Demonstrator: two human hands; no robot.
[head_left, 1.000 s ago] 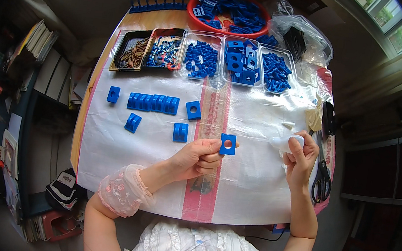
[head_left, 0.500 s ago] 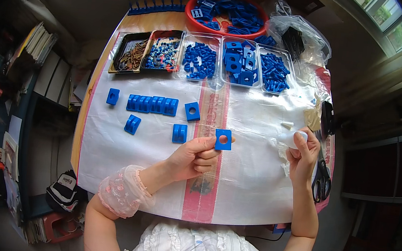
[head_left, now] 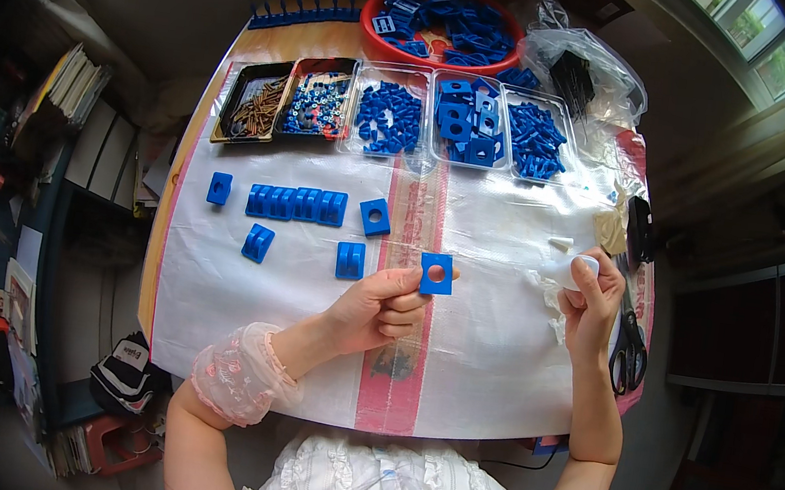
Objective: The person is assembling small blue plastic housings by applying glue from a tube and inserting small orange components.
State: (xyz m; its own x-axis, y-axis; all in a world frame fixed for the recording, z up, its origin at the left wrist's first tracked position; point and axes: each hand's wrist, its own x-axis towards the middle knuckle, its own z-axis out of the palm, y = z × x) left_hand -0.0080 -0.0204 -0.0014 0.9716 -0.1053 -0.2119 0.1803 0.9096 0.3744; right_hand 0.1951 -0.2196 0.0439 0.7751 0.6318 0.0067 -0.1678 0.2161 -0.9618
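Note:
My left hand (head_left: pixel 383 305) pinches a blue square plate with a round hole (head_left: pixel 437 274) by its left edge, above the middle of the table. At the right, my right hand (head_left: pixel 592 299) is closed around a small white plastic bottle (head_left: pixel 567 271), tilted on its side. Close to the bottle lies a small white cone-shaped cap (head_left: pixel 560 242). Left of my left hand is a blue ribbed block (head_left: pixel 349 260), with another tilted one (head_left: pixel 257 243) farther left. Beyond them sit a row of blue ribbed blocks (head_left: pixel 296 204), a second holed plate (head_left: pixel 374 216) and a single blue piece (head_left: pixel 219 189).
Along the back stand trays of screws (head_left: pixel 257 111), nuts (head_left: pixel 320 104), small blue parts (head_left: pixel 390 119), blue holed plates (head_left: pixel 467 122) and blue pegs (head_left: pixel 536 140). Behind them are a red basin (head_left: pixel 369 36) and a clear plastic bag (head_left: pixel 619 72). Black scissors (head_left: pixel 629 357) lie at the right edge.

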